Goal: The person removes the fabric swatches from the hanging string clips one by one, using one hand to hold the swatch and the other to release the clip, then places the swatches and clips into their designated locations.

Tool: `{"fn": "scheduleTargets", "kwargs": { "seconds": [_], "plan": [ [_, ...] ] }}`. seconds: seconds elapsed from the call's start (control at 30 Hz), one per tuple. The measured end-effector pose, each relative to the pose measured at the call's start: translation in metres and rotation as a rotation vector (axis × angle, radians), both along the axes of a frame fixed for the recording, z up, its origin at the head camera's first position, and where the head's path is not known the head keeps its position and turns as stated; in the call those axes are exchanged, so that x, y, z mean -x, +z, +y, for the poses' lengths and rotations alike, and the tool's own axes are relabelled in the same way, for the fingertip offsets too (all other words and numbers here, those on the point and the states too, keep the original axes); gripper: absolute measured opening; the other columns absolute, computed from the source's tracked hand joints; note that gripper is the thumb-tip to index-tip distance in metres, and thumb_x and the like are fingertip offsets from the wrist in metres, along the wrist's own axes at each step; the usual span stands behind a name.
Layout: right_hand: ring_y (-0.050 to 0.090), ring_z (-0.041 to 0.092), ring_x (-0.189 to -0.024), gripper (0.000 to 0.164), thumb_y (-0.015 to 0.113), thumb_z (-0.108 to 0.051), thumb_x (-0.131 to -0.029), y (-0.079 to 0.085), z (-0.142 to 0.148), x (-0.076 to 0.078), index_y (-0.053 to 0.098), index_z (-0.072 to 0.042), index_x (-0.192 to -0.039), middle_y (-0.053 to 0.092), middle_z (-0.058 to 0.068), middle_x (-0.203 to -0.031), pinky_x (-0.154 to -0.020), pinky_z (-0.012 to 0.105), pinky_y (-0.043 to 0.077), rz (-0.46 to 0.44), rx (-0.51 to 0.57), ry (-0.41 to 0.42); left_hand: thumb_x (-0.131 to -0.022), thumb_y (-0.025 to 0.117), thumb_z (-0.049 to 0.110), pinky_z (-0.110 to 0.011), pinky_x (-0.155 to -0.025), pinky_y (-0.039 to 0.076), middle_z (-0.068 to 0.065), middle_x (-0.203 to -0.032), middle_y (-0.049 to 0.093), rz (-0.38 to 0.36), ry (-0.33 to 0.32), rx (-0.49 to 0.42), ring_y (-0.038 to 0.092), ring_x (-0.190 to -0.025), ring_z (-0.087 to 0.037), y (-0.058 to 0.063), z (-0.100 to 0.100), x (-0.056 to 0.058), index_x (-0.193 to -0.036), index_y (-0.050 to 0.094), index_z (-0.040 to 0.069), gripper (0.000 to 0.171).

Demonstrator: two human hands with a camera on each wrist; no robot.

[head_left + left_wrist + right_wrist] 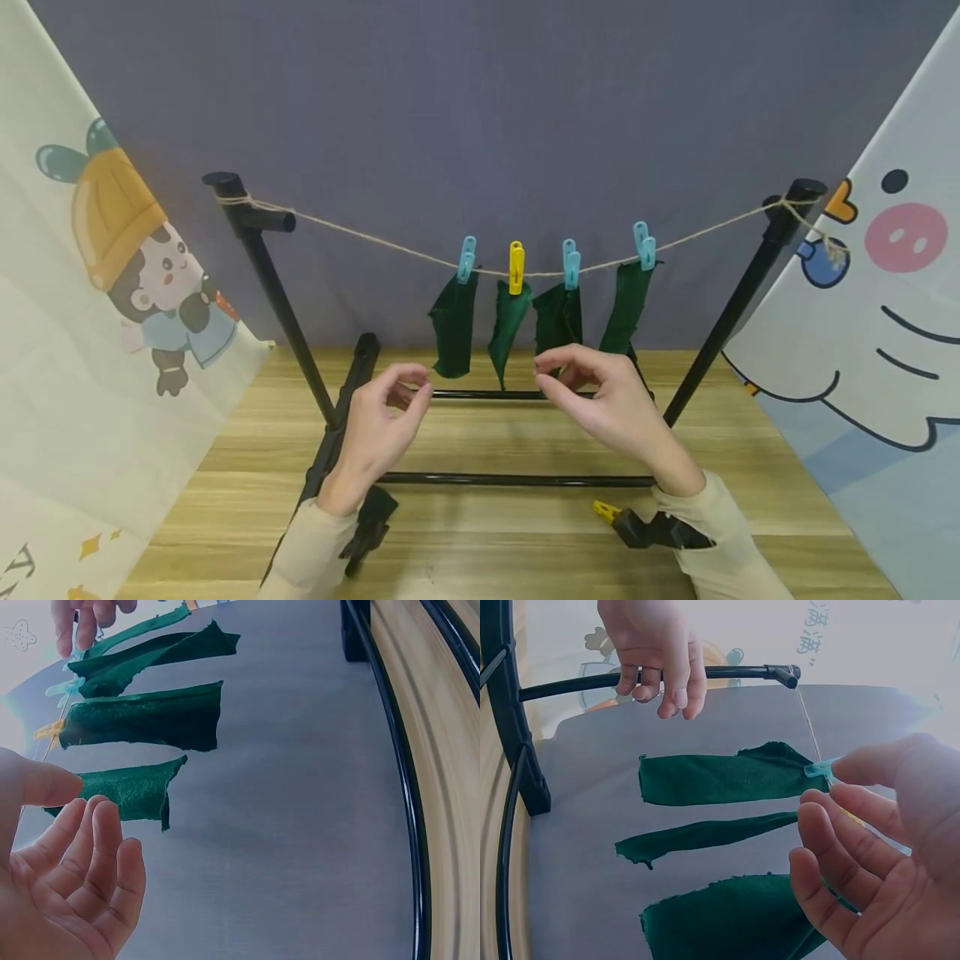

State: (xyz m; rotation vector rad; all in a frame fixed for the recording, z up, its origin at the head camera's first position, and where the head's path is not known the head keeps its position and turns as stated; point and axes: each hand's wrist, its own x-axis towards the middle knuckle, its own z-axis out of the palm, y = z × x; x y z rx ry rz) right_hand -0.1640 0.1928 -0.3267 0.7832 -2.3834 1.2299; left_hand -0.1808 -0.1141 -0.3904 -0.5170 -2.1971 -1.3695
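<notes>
Both hands are raised in front of a twine line [360, 234], holding nothing. The left hand [381, 421] has loosely bent fingers, thumb and forefinger apart, left of the leftmost green cloth [454, 329]. The right hand [611, 400], also loosely curved, overlaps the lower ends of two other green cloths [558, 317] [628, 304] in the head view. A fourth, narrow green cloth [510, 321] hangs between. A yellow clothespin [516, 268] clips the narrow cloth; blue clothespins [467, 260] [572, 265] [644, 246] clip the others. In the right wrist view, fingertips appear near a blue clothespin [821, 769].
A black pipe rack [277, 308] carries the twine between two posts, with low crossbars [517, 480] above the wooden table [487, 533]. A yellow clip tip [606, 510] shows beside a black object [633, 529] near the right wrist. Printed cloths flank both sides.
</notes>
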Motion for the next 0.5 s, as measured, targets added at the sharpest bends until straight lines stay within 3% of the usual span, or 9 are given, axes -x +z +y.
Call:
{"fn": "scheduleTargets", "kwargs": {
  "seconds": [0.5],
  "plan": [
    [0.065, 0.01, -0.064, 0.019, 0.075, -0.004, -0.097, 0.018, -0.008, 0.01, 0.079, -0.016, -0.112, 0.079, -0.001, -0.096, -0.055, 0.027, 0.053, 0.067, 0.06, 0.036, -0.1, 0.073, 0.01, -0.027, -0.071, 0.061, 0.0, -0.102, 0.078, -0.041, -0.026, -0.004, 0.07, -0.076, -0.008, 0.009, 0.006, 0.006, -0.118, 0.074, 0.008, 0.018]
  ]
}}
